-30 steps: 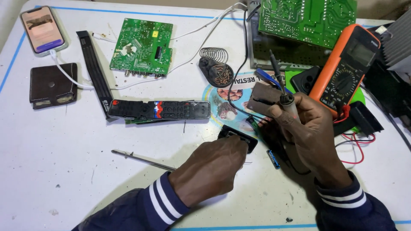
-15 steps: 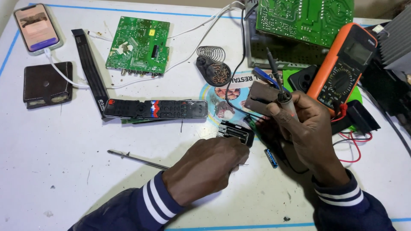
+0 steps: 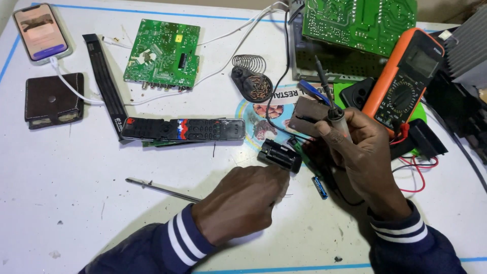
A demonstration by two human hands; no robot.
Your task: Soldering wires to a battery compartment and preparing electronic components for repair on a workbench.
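Note:
My left hand [image 3: 242, 202] rests on the white table with its fingers closed on the near edge of a small black box-shaped part [image 3: 280, 155]. My right hand [image 3: 364, 155] is just right of that part and grips a soldering iron [image 3: 329, 104] by the handle, its metal tip pointing up and away. The iron's tip is well clear of the black part. A small blue battery [image 3: 319, 186] lies on the table between my two hands.
A black remote control [image 3: 182, 129] and a thin screwdriver [image 3: 162, 189] lie to the left. Further back are a green circuit board [image 3: 162, 53], a phone [image 3: 40, 33], a brown wallet [image 3: 53, 99], a coiled iron stand [image 3: 251, 76] and an orange multimeter [image 3: 406, 76].
Both hands stay by the black part. The part and my left fingers have shifted slightly away from me; the soldering iron remains upright in my right hand.

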